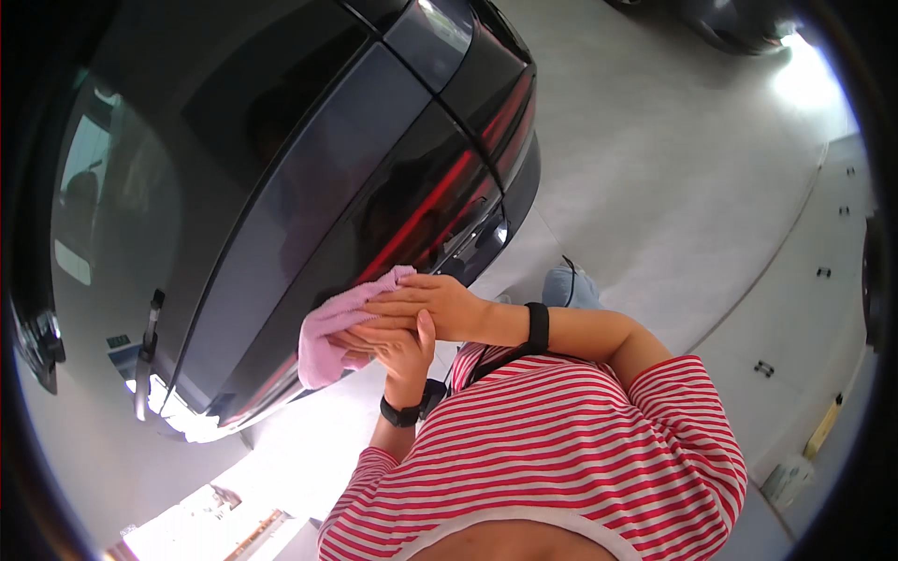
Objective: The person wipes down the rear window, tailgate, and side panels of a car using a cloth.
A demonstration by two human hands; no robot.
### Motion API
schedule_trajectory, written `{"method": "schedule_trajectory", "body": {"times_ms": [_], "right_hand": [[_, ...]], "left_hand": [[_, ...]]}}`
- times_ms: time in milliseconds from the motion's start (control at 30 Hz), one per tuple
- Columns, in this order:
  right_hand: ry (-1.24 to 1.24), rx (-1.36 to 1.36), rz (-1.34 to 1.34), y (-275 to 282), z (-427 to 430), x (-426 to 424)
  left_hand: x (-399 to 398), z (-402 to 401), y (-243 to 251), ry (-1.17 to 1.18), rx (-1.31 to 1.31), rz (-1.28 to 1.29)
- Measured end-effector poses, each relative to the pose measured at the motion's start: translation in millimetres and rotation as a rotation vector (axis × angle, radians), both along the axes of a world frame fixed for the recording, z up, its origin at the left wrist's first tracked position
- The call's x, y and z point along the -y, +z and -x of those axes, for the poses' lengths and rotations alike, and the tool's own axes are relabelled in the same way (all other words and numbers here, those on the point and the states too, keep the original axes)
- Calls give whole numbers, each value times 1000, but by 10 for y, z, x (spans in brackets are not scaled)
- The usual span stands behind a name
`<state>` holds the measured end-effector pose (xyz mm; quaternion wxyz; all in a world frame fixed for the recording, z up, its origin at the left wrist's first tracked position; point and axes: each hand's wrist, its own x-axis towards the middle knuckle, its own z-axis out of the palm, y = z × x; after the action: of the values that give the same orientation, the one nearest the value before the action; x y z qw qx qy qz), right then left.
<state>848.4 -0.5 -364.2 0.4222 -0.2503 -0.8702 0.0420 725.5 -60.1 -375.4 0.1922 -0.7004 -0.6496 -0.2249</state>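
Observation:
A pink towelling cloth point(326, 333) lies bunched against the glossy dark rear of a car point(302, 203), at the lower end of its red tail-light strip point(428, 207). My left hand point(393, 343) rests on the cloth, fingers stretched over it and thumb raised. Just above, my right hand point(435, 305) lies flat across the cloth's upper part, its fingers close over the left hand's. The hands partly cover the cloth and the bodywork behind it. A black band point(538, 328) circles my right wrist, and a black watch-like band point(401, 412) my left.
The rear wiper point(147, 354) stands out from the car's back window at left. Pale floor point(652, 175) stretches to the right, towards white cabinets point(793, 315) with small black handles. Another dark vehicle point(736, 24) is at top right. A bright shelf or table point(203, 522) holds items at lower left.

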Motion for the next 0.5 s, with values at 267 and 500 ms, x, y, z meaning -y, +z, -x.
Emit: {"method": "schedule_trajectory", "body": {"times_ms": [267, 500], "right_hand": [[-148, 37, -13, -204, -999, -652], [-24, -104, 115, 382, -1696, -1397]], "left_hand": [[-786, -1208, 209, -54, 42, 27], [-1668, -2096, 783, -132, 205, -137]]}}
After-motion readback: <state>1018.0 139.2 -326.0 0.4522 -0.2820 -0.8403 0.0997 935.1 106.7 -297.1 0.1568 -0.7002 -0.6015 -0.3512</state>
